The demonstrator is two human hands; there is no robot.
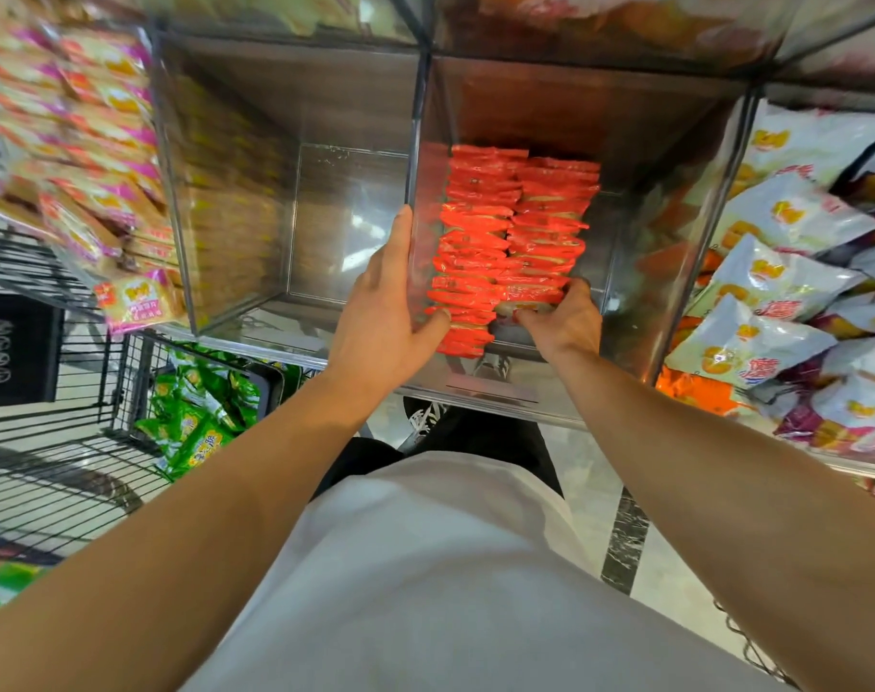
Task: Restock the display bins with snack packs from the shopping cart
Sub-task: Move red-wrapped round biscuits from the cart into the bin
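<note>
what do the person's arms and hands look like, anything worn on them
Both forearms are bare from the lower edge of the picture up to the wrists, with no sleeves in view. The left hand and right hand wear no gloves, and no watch, bracelet or ring shows on either.

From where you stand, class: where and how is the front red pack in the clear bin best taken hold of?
Pinch its top edge from above. The red packs stand on edge, tightly rowed in the clear bin, so only top edges are free. The right hand already reaches in that way; the left hand steadies the bin's divider.
</note>
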